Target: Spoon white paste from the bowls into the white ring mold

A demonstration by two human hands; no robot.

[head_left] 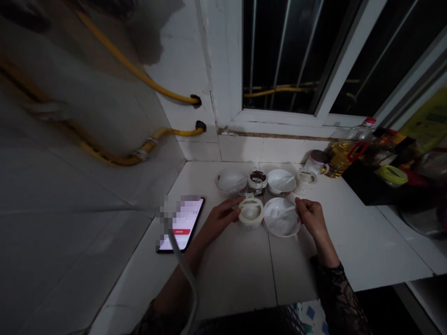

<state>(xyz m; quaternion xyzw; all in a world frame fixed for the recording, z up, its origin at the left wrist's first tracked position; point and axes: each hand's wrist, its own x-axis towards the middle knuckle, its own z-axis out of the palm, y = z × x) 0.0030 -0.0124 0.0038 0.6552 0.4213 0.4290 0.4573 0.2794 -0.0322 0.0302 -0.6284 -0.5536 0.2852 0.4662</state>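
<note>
My left hand (220,217) curls round the left side of a small white jar (250,213) on the white tiled counter (237,274), its fingers closed on the jar. My right hand (310,215) pinches the right rim of a white bowl (281,222) that holds white powder and a white spoon (284,211). Behind them stand another white bowl (230,179), a dark-filled jar (257,179), a third white bowl (281,181) and a pale cup (305,180).
A lit phone (181,225) lies on the counter to the left. A cooking-oil bottle (344,151), a lidded jar (316,160) and packets crowd the back right by a dark stove top (377,186). Yellow gas hoses (139,153) run along the left wall; a barred window is behind.
</note>
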